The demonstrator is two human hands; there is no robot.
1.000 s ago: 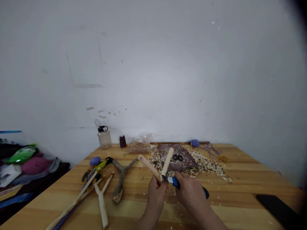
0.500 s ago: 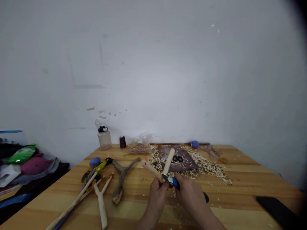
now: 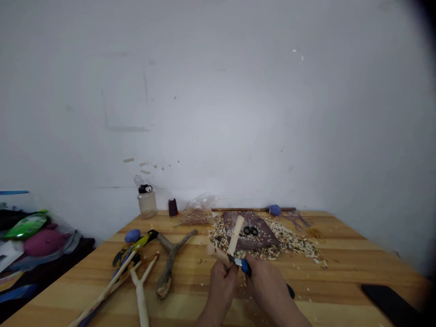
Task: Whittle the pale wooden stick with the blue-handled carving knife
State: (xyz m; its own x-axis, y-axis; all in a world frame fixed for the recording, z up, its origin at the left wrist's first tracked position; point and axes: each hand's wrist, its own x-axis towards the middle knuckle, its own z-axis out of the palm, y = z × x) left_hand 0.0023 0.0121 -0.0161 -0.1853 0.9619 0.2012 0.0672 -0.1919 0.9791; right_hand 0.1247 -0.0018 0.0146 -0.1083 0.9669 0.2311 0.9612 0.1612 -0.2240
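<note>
Over a striped light-brown wooden table (image 3: 340, 281), the right hand (image 3: 267, 281) and left hand (image 3: 222, 285) bring together a pale, peeled, Y-shaped wooden fork (image 3: 235, 234) and a blue-and-black-handled knife (image 3: 245, 267).
Compared with half a second ago, the fork's left prong looks shorter while the blade is still at the crotch; that suggests the wood is being turned to offer the edge a slightly different face there. The right fingers are wrapped around the knife's handle, its end jutting out behind them; the left fingers grip the fork just below the crotch, hiding its stem, with both prongs projecting beyond them and the blade close to the thumb. Small cream-coloured wood shavings (image 3: 294, 238) lie scattered beyond.
</note>
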